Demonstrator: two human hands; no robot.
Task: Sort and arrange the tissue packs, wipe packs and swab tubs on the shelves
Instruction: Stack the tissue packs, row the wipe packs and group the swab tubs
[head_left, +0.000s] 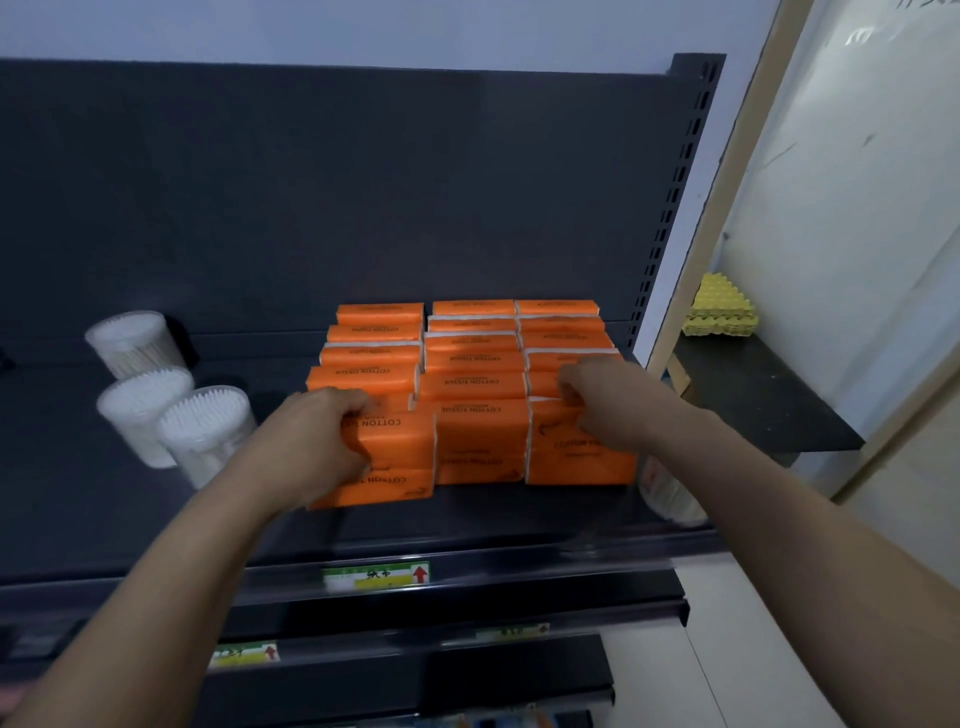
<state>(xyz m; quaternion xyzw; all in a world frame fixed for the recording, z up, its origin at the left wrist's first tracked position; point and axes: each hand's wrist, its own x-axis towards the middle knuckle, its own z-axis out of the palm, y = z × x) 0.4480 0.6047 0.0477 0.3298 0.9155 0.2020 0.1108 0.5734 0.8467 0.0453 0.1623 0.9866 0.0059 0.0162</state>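
"What have the hands got?"

"The left hand (327, 441) curls round the end of the front-left tissue pack (400, 447). The right hand (602, 400) hooks its fingers over the front-right tissue pack (582, 462). I'd squeeze lightly and slide both level, so the fronts line up."

"And further off?"

"The back rows (472, 353) lie beyond the knuckles, and the swab tubs (176, 415) stand left of the left hand."

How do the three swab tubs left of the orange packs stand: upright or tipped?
Upright: back tub, middle tub and front tub all stand on their bases, round tops up.
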